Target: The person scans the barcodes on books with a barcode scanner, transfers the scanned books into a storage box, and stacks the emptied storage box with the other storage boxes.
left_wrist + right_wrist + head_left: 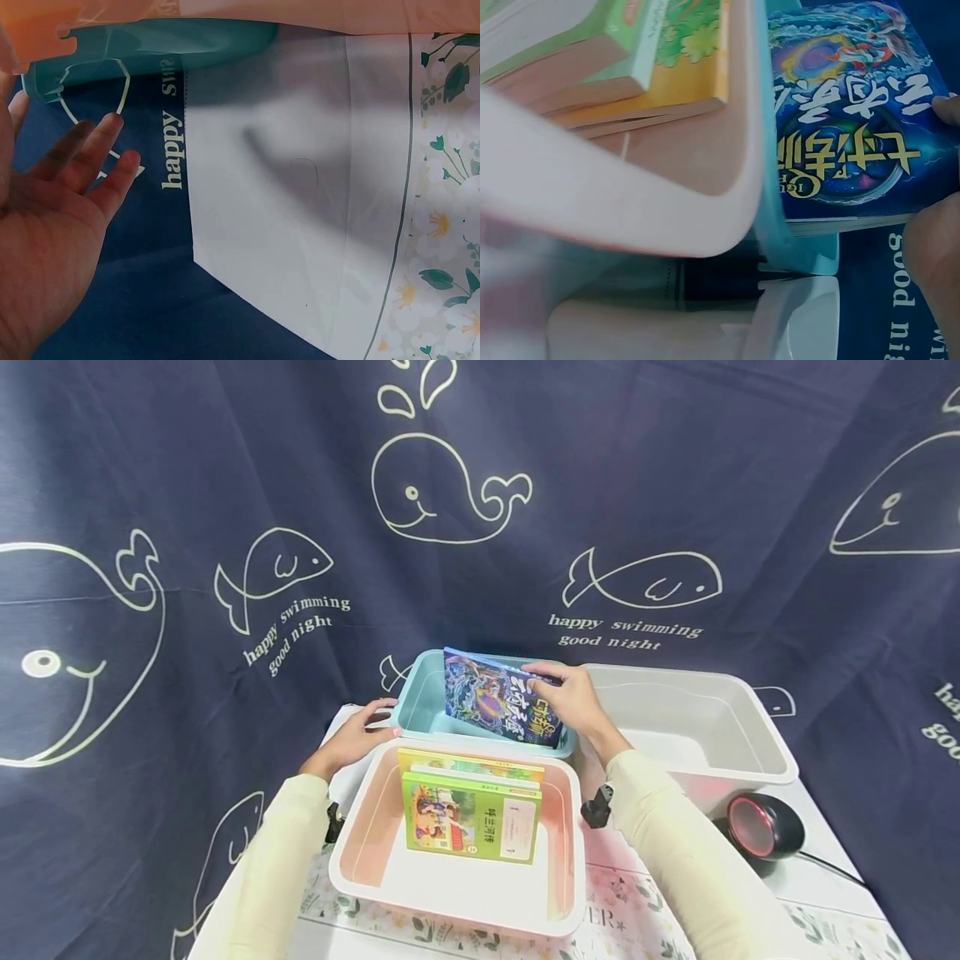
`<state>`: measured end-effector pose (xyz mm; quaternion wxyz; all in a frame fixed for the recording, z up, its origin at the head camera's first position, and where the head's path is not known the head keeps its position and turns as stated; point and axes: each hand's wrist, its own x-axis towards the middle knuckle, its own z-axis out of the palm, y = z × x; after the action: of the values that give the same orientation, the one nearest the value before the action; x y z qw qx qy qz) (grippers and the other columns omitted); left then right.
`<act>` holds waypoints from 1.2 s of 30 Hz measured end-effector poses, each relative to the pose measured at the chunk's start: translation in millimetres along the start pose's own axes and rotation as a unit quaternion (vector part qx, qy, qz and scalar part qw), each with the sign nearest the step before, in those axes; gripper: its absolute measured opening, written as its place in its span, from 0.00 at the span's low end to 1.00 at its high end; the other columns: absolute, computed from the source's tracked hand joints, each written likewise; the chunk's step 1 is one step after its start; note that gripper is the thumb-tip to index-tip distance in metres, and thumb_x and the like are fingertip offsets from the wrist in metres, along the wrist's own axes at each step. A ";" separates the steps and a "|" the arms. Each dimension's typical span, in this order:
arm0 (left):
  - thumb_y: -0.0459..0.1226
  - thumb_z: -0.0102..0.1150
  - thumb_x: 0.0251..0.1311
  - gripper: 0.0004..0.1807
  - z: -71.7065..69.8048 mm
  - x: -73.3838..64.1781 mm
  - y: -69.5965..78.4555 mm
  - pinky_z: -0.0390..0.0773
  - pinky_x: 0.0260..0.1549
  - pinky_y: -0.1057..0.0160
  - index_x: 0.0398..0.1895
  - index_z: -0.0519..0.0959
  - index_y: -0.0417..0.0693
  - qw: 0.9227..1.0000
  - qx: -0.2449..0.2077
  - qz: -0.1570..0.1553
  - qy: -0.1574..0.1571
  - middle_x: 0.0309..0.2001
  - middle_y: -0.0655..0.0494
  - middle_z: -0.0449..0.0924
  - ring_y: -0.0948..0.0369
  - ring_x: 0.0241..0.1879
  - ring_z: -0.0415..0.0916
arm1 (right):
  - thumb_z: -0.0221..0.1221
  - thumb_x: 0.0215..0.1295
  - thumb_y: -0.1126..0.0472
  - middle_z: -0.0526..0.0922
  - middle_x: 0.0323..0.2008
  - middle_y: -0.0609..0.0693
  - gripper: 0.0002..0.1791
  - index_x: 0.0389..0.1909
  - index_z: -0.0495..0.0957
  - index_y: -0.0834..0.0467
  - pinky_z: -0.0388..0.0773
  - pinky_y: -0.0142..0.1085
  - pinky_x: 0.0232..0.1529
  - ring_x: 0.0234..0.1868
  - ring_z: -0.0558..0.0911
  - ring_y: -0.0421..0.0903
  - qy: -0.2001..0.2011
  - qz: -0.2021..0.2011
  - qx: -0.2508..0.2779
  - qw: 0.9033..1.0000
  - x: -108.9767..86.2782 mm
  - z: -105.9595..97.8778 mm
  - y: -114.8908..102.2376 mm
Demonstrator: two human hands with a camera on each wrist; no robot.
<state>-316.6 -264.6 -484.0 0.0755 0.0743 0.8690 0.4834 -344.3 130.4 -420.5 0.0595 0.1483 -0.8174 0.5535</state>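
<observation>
A dark blue illustrated book [487, 702] leans inside the teal bin [415, 697], its cover showing Chinese lettering. My right hand [573, 695] grips the book by its right upper edge, thumb over the cover in the right wrist view. At the teal bin's left end, my left hand [357, 742] rests with fingertips right at the rim. Its fingers are spread and loosely extended in the left wrist view. Nearer to me is a pink bin [369, 839], where a green book [472, 818] stands with a yellow book [411, 760] behind it.
To the right of the teal bin stands a light grey bin [772, 735]. A black round device [783, 827] with a red glow and a cable sits in front of it. A navy curtain [480, 593] with whale and fish outlines hangs behind; a floral cloth [630, 893] covers the table.
</observation>
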 end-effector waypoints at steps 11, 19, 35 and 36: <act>0.40 0.64 0.70 0.34 1.7 2.1 -3.3 0.68 0.71 0.35 0.77 0.64 0.51 1.000 0.000 0.008 0.002 0.75 0.33 0.65 0.33 0.76 0.60 | 0.66 0.66 0.63 0.89 0.51 0.58 0.16 0.55 0.87 0.55 0.77 0.28 0.29 0.31 0.83 0.43 -0.080 0.036 -0.002 0.996 -16.2 6.6 9.9; 0.41 0.63 0.70 0.34 3.1 1.0 -1.0 0.69 0.71 0.36 0.76 0.64 0.53 1.000 0.007 0.002 0.005 0.76 0.35 0.65 0.35 0.76 0.60 | 0.65 0.66 0.65 0.89 0.52 0.57 0.17 0.55 0.87 0.57 0.77 0.30 0.31 0.30 0.79 0.40 -0.131 0.035 -0.032 0.990 -19.6 6.3 15.5; 0.43 0.64 0.70 0.34 3.0 3.7 -5.6 0.68 0.71 0.35 0.77 0.63 0.57 1.000 0.002 -0.012 0.001 0.76 0.37 0.65 0.36 0.77 0.60 | 0.67 0.63 0.67 0.91 0.46 0.56 0.14 0.50 0.88 0.58 0.87 0.36 0.45 0.43 0.90 0.47 -0.164 0.018 -0.093 0.982 -23.1 4.2 31.6; 0.43 0.64 0.70 0.35 2.6 3.2 -5.8 0.68 0.71 0.35 0.77 0.63 0.58 1.000 0.001 -0.016 0.001 0.76 0.37 0.65 0.37 0.77 0.60 | 0.68 0.63 0.67 0.91 0.46 0.56 0.14 0.50 0.88 0.58 0.87 0.37 0.46 0.43 0.90 0.48 -0.167 0.020 -0.092 0.981 -22.9 5.0 31.8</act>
<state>-319.6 -264.8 -490.4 0.0818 0.0602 0.8707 0.4812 -332.1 140.8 -456.6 -0.0748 0.2162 -0.8663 0.4441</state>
